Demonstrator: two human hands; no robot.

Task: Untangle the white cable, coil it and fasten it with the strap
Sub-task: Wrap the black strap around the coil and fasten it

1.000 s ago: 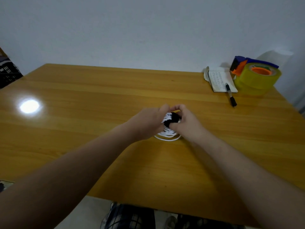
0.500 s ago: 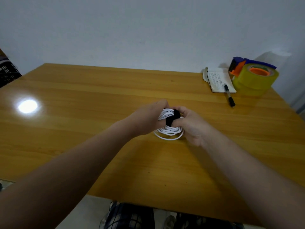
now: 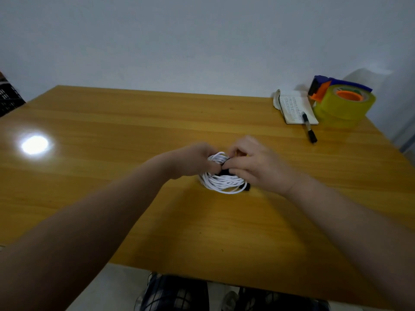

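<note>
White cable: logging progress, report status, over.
Hands: left hand grips coiled white cable; right hand pinches black strap, fastening unclear. Far off: pen, tape.

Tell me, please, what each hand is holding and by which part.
Left hand grips the coiled white cable at its left side; right hand pinches the black strap with its fingers.

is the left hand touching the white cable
Touching. The head view shows the left hand gripping the upper part of the coiled white cable, its fingers curled over the strands with no gap.
</note>
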